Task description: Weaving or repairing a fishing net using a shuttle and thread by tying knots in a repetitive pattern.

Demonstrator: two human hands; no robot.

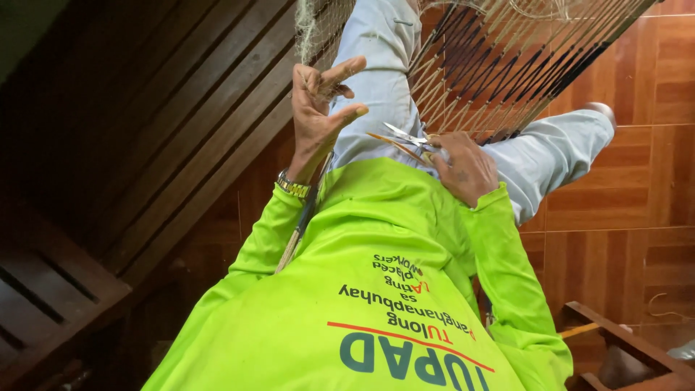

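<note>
1. Up close, the left hand is raised with its fingers spread and loosely curled, pinching thin pale strands of the fishing net that hangs down from above; the grip is light, between thumb and forefinger.
2. A gold-coloured metal wristwatch sits on the left wrist, just below that hand.
3. To the right of the left hand, the right hand is closed around a pair of small silver metal scissors, whose blades are parted and point toward the left hand.
4. A slim tan wooden netting needle lies just beneath the scissors, also at the right hand; whether the fingers grip it as well I cannot tell.
5. Above the right hand, a frame of pale bamboo slats strung with dark and light cords slants across the lap, its lower edge touching the right hand.
6. Both arms wear the sleeves of a bright lime-green long-sleeved shirt, which fills the view below the hands.
7. Pale blue-grey trousers cover the legs between and beyond the hands.
8. Behind the left hand run dark brown wooden slats; past the right hand lies a reddish-brown tiled floor.
</note>
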